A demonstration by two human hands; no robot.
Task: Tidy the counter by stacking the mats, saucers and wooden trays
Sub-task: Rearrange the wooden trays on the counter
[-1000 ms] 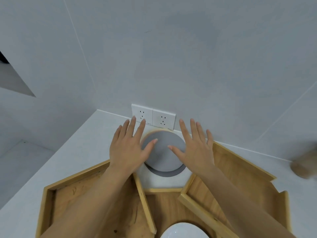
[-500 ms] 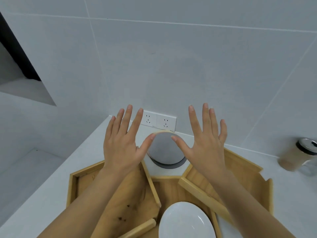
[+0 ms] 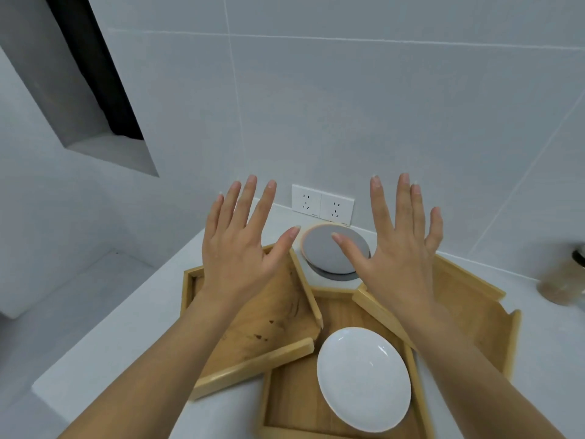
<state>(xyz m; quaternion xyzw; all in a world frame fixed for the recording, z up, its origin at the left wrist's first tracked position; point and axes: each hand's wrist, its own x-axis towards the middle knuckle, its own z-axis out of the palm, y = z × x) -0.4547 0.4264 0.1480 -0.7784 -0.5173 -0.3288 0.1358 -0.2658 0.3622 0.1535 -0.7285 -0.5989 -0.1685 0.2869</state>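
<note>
Both my left hand (image 3: 235, 248) and right hand (image 3: 400, 248) have lifted off the mats (image 3: 332, 253) at frame centre, spread wide, holding nothing; mats look stacked, 3 trays (image 3: 468, 299) remain.

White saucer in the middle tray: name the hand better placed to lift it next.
Right, marginally. The saucer lies nearer the right forearm; the right hand and left hand are both open, empty and raised.

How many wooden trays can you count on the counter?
3. One left tray under the left arm, one middle tray holding the white saucer, one right tray under the right arm. Others may be hidden below.
</note>
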